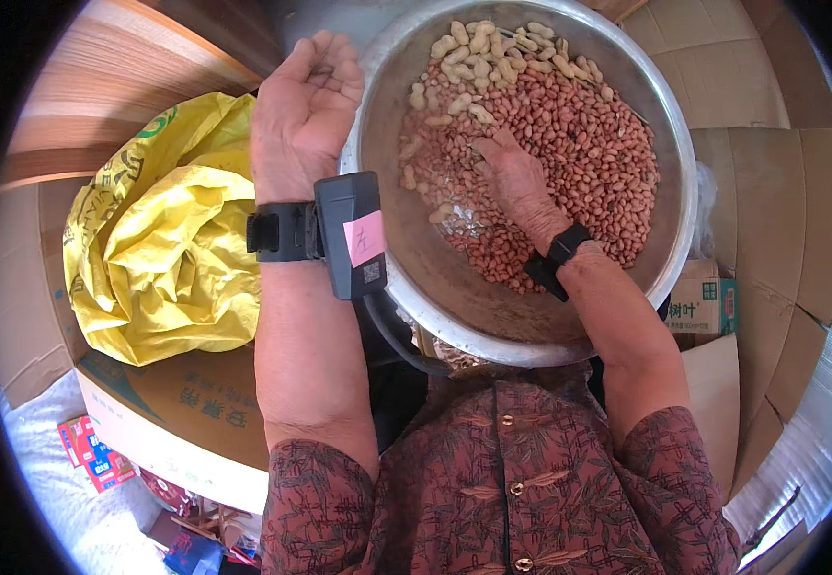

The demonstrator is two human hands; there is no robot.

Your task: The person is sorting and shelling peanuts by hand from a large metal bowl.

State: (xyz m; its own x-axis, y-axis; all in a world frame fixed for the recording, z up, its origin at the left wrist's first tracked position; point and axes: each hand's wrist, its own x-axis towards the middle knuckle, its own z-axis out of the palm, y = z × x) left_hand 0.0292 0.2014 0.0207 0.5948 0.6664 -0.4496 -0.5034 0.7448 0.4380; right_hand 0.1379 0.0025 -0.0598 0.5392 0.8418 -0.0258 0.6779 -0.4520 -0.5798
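Observation:
A wide metal basin (674, 180) holds many shelled reddish peanuts (588, 151), with unshelled peanuts (484, 54) heaped at its far side and a few more along the left. Inside the basin, my right hand (513, 172) reaches palm down onto the shelled peanuts, left of their middle; its fingertips are partly hidden, so whether it grips any is unclear. My left hand (319, 93) is raised palm up just outside the basin's left rim, fingers loosely curled, with no object visible in the palm. Both wrists wear black straps, the left one carrying a dark device (351, 233).
A crumpled yellow woven sack (179, 251) lies left of my left forearm, above a cardboard box (207, 410). Cardboard sheets (768, 201) and a printed carton (696, 305) stand on the right. Red and blue packets (96, 453) lie at the lower left.

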